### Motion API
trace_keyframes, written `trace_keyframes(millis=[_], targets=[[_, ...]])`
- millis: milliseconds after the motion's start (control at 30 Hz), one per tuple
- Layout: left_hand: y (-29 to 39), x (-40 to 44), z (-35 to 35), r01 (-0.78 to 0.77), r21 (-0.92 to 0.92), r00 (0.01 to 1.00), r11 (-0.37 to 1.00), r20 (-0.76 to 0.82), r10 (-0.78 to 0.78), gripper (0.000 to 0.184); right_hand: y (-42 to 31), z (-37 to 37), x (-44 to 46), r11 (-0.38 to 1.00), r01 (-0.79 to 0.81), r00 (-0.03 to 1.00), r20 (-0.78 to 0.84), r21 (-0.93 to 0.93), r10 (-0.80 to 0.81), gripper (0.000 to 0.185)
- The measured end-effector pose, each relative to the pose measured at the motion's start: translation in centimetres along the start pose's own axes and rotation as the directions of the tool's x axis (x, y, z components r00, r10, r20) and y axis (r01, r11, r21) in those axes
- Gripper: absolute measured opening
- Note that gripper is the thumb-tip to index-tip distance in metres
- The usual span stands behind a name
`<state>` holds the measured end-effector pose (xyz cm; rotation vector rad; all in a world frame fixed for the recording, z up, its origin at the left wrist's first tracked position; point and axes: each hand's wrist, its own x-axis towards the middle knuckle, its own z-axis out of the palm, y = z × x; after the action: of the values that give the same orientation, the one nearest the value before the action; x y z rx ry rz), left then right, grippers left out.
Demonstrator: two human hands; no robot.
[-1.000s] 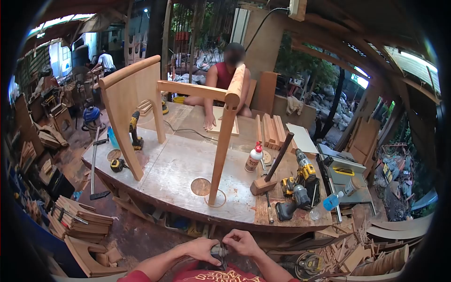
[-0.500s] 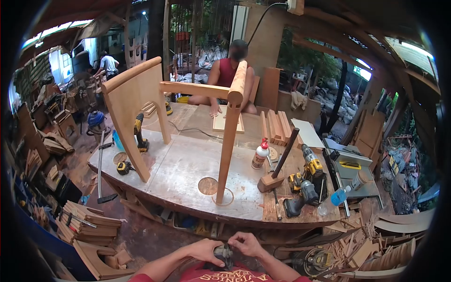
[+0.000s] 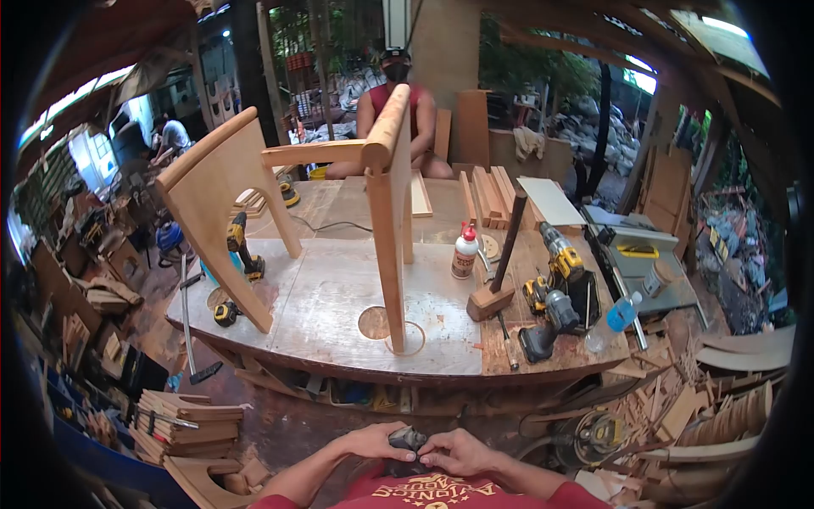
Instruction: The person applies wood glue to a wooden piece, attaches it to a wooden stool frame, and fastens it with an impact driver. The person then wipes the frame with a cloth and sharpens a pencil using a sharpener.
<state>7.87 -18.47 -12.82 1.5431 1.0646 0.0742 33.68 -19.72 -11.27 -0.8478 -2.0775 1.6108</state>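
Note:
Close to my chest, my left hand (image 3: 375, 441) is wrapped round a small crumpled dark grey and black object (image 3: 408, 439). What kind of thing it is, I cannot make out. My right hand (image 3: 458, 452) pinches the object's right side with curled fingers. Beyond my hands, a wooden frame (image 3: 386, 246) stands on the workbench (image 3: 331, 331), its curved left panel (image 3: 225, 182) joined by a rail (image 3: 312, 153) to the right-hand leg. A black-handled mallet (image 3: 498, 280) and a white bottle with a red cap (image 3: 464, 252) stand to the right of that frame.
Cordless drills (image 3: 560, 280) and a blue bottle (image 3: 621, 312) crowd the bench's right end. Behind lie wooden strips (image 3: 492, 197). Another drill (image 3: 242, 250) and a tape measure (image 3: 225, 313) sit at left. A co-worker (image 3: 415, 110) sits across the bench. Wood pieces (image 3: 182, 428) are stacked on the floor.
My view has shifted slightly, so the bench and frame appear moved. My right hand has lowered onto the dark object from just above it. The co-worker sits more upright, hands drawn back.

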Motion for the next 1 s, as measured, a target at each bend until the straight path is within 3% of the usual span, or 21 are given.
trace_keyframes(millis=[33,100,167,200,233,267,300,367,400,433,500,567,633,700,767,867,1000], targets=[[0.3,0.1,-0.4,-0.002,0.001,1.000,1.000,0.023,0.002,0.087,0.2,-0.2,0.5,1.000,0.018,1.000,-0.013,0.011,-0.018,0.021],[0.7,0.1,-0.2,-0.017,0.065,0.997,0.998,0.073,0.012,0.094,0.6,-0.2,1.7,0.979,0.007,0.999,-0.050,0.203,0.003,0.019],[-0.1,0.9,0.2,-0.062,0.031,0.990,0.998,0.126,0.058,0.095,-0.3,-0.8,3.1,0.995,0.068,0.985,-0.162,0.076,-0.055,0.015],[-2.1,1.6,1.0,-0.153,0.065,0.987,0.986,0.056,0.150,0.082,0.2,-1.0,3.7,0.996,0.072,0.964,-0.259,0.044,-0.058,0.016],[-1.2,1.2,0.6,-0.104,0.080,0.993,0.991,0.060,0.099,0.082,1.1,-1.1,4.3,0.997,0.067,0.932,-0.357,0.023,-0.055,0.016],[0.1,0.6,0.2,-0.050,0.093,0.996,0.994,0.072,0.044,0.082,2.0,-1.5,4.3,0.998,-0.038,0.932,-0.363,-0.040,0.021,0.017],[0.8,0.2,0.4,-0.002,0.102,0.997,0.995,0.083,-0.006,0.082,4.2,-1.2,4.0,0.995,0.000,0.921,-0.387,-0.104,-0.040,0.018],[-0.5,0.2,0.8,-0.036,0.027,0.996,0.999,0.086,0.034,0.084,7.0,0.3,1.5,0.979,-0.176,0.946,-0.256,0.107,0.198,0.017],[-1.7,0.6,1.1,-0.063,-0.049,0.993,0.997,0.099,0.067,0.086,7.7,1.0,0.2,0.988,-0.113,0.965,-0.225,0.104,0.134,0.017],[-2.0,0.7,1.2,-0.085,-0.132,0.989,0.988,0.110,0.099,0.089,6.4,1.1,-0.9,0.976,-0.169,0.971,-0.149,0.139,0.190,0.017],[-1.1,0.7,1.1,-0.073,0.003,0.994,0.997,0.080,0.073,0.088,2.4,0.7,-2.0,0.979,-0.168,0.983,-0.055,0.115,0.176,0.020],[1.4,1.2,0.5,-0.107,0.197,0.992,0.975,0.089,0.091,0.088,0.2,-0.5,-0.6,0.995,0.092,0.990,-0.107,-0.045,-0.096,0.018],[2.6,1.4,0.9,-0.156,0.185,0.985,0.970,0.097,0.140,0.088,-0.5,-2.0,1.7,0.968,0.195,0.930,-0.283,-0.157,-0.233,0.017],[2.8,1.3,0.7,-0.157,0.156,0.986,0.975,0.082,0.146,0.087,1.4,-3.1,2.8,0.995,0.080,0.929,-0.359,-0.050,-0.093,0.019],[1.8,1.0,0.6,-0.064,0.128,0.995,0.990,0.085,0.053,0.087,6.2,-1.9,1.5,0.978,-0.164,0.954,-0.232,0.125,0.190,0.019],[-0.9,1.4,0.8,-0.021,0.180,1.000,0.983,-0.015,0.024,0.088,7.8,1.0,-1.9,0.933,-0.189,0.954,-0.167,0.307,0.248,0.020],[-0.5,1.3,-0.7,-0.068,-0.004,0.995,0.998,0.071,0.068,0.091,5.2,1.8,-2.9,0.925,-0.113,0.952,-0.226,0.363,0.205,0.022]])
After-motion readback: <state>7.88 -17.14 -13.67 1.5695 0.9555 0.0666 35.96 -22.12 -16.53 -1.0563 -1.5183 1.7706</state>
